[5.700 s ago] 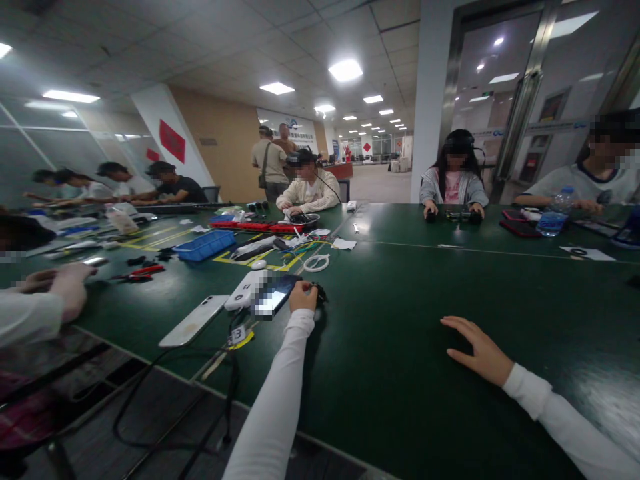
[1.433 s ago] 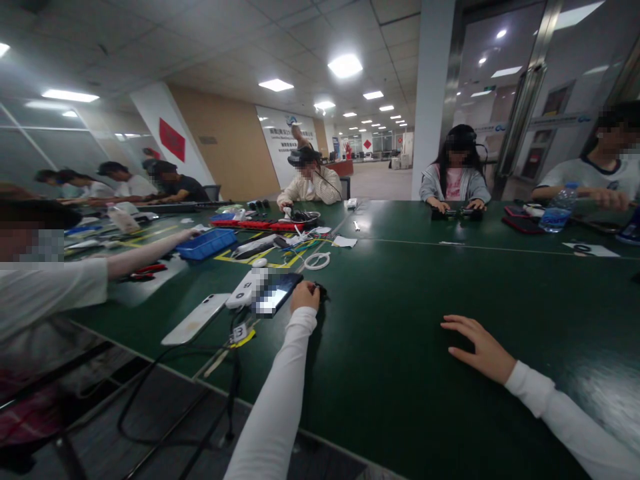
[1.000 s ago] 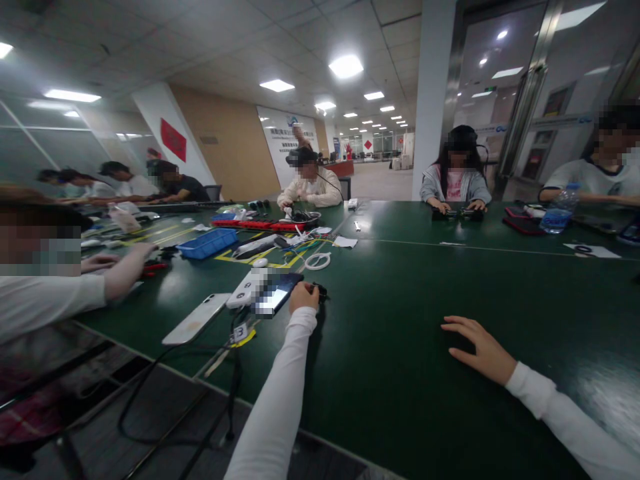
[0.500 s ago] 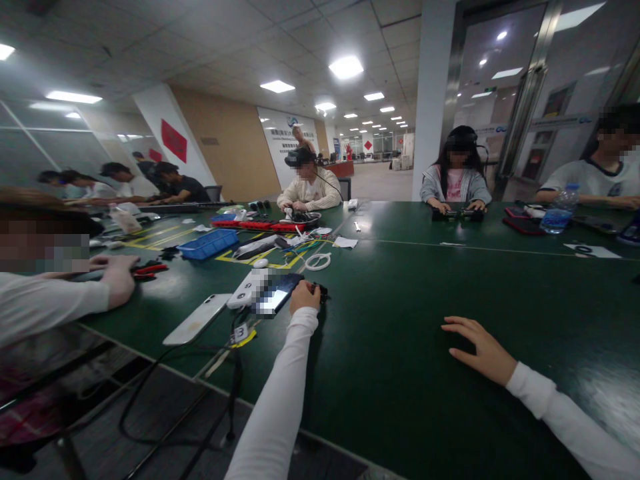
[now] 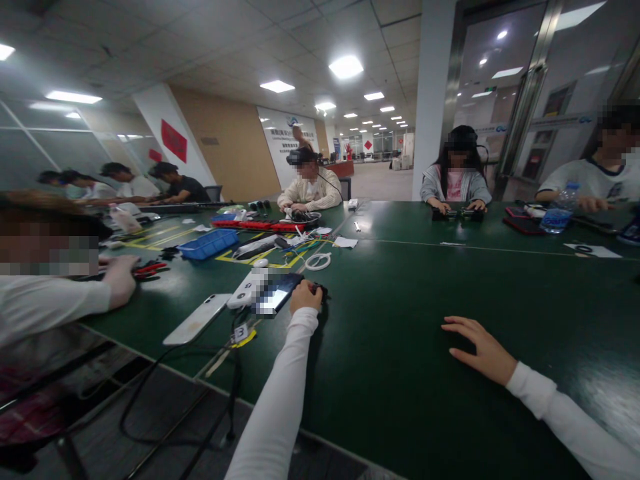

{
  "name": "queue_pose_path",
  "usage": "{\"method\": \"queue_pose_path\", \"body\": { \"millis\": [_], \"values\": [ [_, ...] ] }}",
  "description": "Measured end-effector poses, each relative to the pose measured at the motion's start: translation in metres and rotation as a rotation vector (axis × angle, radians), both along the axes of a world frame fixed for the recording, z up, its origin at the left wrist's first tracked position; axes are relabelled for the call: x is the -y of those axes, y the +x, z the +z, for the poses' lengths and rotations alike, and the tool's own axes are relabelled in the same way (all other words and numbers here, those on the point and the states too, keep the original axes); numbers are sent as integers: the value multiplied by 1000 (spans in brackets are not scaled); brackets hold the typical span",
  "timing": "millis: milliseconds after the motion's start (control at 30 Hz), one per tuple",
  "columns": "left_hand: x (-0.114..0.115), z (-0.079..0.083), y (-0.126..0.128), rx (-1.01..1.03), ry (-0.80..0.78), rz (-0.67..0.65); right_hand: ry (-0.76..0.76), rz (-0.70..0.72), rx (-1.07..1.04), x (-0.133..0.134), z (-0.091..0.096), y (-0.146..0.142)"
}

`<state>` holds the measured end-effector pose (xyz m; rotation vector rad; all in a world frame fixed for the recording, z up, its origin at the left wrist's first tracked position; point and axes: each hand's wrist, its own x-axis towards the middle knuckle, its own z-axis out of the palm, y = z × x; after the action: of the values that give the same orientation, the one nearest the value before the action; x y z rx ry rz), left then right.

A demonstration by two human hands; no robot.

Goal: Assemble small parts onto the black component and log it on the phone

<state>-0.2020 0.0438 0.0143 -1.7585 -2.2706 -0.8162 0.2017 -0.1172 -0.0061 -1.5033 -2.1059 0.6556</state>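
My left hand (image 5: 305,297) is stretched out over the table with its fingers curled round a small black object (image 5: 325,292). Most of that object is hidden by the hand, so its kind does not show. Just left of this hand lies a dark phone (image 5: 286,291) with a lit, blurred screen, beside a white device with round buttons (image 5: 243,292). My right hand (image 5: 481,349) rests on the green table (image 5: 395,347), fingers spread, holding nothing.
A white phone (image 5: 197,320) lies near the table's front edge, by black cables (image 5: 235,373). Further back are a blue tray (image 5: 209,245), a white cable coil (image 5: 318,261) and a small wrench (image 5: 357,227). A co-worker's arm (image 5: 118,283) reaches in at left; other people sit around the table.
My left hand has barely shifted, and my right hand stays in place. The co-worker at left has leaned slightly to the right; the person at far right has moved a hand.
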Motion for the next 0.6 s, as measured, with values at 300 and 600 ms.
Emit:
{"method": "queue_pose_path", "body": {
  "millis": [300,600],
  "values": [
    [1,1,0,11,-10,-11,-38,-9,-27,13,22,-7],
    [0,0,-1,0,8,-37,-34,-16,-24,12,21,-6]
  ]
}}
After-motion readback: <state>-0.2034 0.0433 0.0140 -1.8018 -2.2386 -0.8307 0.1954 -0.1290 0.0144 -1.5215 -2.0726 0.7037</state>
